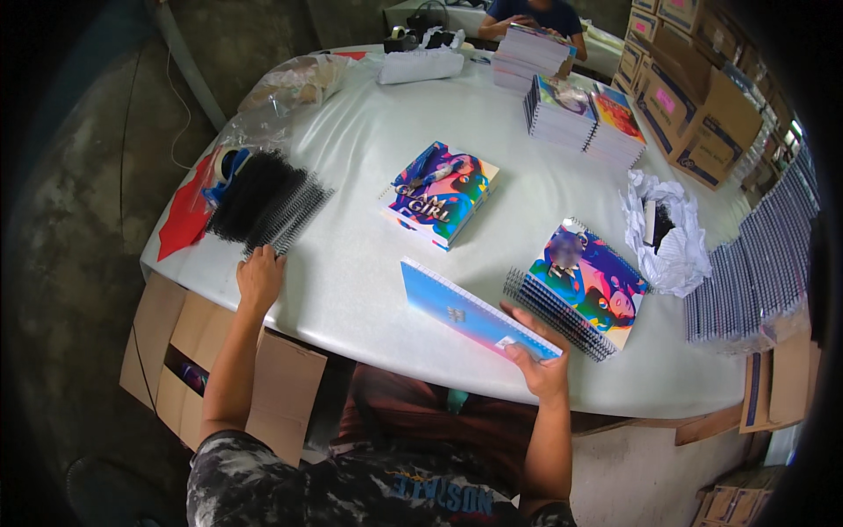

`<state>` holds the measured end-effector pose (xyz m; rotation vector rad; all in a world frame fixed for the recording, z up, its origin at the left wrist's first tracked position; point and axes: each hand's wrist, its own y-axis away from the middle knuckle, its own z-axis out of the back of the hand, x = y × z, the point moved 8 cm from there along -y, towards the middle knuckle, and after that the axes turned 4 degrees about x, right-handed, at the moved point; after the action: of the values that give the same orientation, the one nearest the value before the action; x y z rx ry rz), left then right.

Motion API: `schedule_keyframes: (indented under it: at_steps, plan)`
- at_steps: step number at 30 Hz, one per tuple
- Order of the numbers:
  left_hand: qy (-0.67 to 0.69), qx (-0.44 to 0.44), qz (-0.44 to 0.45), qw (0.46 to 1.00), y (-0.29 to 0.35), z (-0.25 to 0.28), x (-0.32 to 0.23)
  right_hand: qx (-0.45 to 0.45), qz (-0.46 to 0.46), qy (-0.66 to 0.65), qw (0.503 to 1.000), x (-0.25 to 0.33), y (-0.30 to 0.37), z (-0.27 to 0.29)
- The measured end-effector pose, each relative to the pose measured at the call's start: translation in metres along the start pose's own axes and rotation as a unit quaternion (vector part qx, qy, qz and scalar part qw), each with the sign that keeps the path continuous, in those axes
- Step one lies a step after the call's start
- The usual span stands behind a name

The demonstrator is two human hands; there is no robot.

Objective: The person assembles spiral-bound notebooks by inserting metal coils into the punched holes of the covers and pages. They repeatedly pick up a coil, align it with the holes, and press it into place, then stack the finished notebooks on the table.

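Observation:
My right hand [543, 362] grips the right end of an unbound notebook [465, 307], its blue-to-pink cover toward me and a row of punched holes along the top edge. At the left, my left hand [261, 277] pinches the near end of a black wire binding spine [294, 224], at the edge of a dark pile of such spines [255, 193]. A stack of colourful notebooks [443, 193] lies mid-table. Right of it, another stack of notebooks [590, 281] has several black wire bindings showing at its left side.
Bound notebooks [562, 114] stand stacked at the far right, near a person [540, 13] across the table. Crumpled white paper [672, 228], a long row of stacked notebooks [751, 281] and cartons [694, 105] line the right. Clear plastic [290, 88] and red sheet [180, 215] lie left.

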<state>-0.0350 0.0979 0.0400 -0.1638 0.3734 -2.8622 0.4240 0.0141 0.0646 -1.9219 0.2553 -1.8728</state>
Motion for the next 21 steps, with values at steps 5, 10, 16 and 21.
schedule_keyframes:
  at_steps: [5, 10, 16, 21]
  plan:
    - [0.153, -0.09, 0.023, 0.984, -0.014, 0.033, 0.006, 0.015, -0.011, 0.028, 0.999, -0.002, 0.004, 0.003]
    - [0.302, -0.077, 0.055, 0.949, -0.035, 0.028, 0.027, 0.011, -0.006, 0.026, 1.0, 0.004, 0.001, 0.0]
    - [0.799, -0.163, 0.058, 0.575, -0.045, 0.073, 0.004, -0.034, 0.015, 0.08, 0.996, 0.006, 0.005, 0.021]
    - [0.853, -0.05, -0.099, 0.51, -0.01, 0.122, -0.108, -0.083, -0.01, 0.082, 0.993, 0.003, 0.012, 0.036]
